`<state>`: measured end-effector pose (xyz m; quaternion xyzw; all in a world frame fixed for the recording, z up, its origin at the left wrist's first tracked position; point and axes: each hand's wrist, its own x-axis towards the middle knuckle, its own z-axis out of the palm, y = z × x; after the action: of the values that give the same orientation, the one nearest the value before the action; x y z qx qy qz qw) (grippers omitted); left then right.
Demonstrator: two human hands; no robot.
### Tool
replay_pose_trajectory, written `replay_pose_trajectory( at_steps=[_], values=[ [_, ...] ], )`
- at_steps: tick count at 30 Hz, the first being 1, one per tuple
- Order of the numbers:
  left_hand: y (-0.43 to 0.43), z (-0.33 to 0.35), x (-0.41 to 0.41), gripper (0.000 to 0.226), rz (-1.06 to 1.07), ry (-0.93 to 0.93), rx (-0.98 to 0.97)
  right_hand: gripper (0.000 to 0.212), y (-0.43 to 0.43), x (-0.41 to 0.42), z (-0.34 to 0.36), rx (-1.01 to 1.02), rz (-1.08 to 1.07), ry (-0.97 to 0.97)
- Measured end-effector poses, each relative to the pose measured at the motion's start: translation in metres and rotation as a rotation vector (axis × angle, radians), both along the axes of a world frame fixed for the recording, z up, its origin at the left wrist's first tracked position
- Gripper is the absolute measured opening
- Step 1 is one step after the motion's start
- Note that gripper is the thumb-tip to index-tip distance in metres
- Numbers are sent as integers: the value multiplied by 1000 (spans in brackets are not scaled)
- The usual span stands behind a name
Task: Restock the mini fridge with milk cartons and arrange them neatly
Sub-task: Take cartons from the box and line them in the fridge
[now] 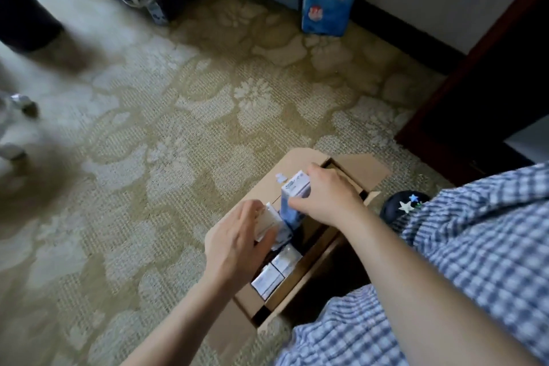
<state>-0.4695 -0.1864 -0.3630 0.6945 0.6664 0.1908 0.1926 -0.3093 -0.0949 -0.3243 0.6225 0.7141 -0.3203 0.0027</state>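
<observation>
Where the floral beige-green carpet (178, 128) was covered by an open brown cardboard box (301, 157), the right hand (329, 196) and left hand (237, 244) were each closed on milk.
A white-and-blue rectangular milk carton (297, 186) was gripped over the box in the right; a paler second carton (267, 221) was clasped beside it in the left; more cartons (277, 269) were packed in the box's near end.

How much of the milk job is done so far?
Just starting. The right hand holds one carton over the cardboard box; the left hand grips a second carton. More cartons sit inside. No fridge is in view, so all the stocking is left.
</observation>
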Motion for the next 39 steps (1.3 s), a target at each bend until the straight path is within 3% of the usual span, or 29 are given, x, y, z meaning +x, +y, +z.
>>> replay_pose_trajectory(
  at_steps=[10,17,20,28,33,39],
  values=[
    [64,88,61,26,-194,-236,216,25,14,96,103,380,-256,270],
    [106,164,124,19,-417,-294,358,39,10,183,155,657,-411,472],
    [122,187,157,19,-518,-328,366,33,3,220,173,756,-463,534],
    [155,232,270,21,-802,-334,428,39,-23,310,208,955,-621,466],
    [164,239,342,28,-863,-292,434,20,-35,360,208,986,-752,394],
    [172,218,415,36,-895,-262,339,19,-39,413,195,951,-905,298]
  ],
)
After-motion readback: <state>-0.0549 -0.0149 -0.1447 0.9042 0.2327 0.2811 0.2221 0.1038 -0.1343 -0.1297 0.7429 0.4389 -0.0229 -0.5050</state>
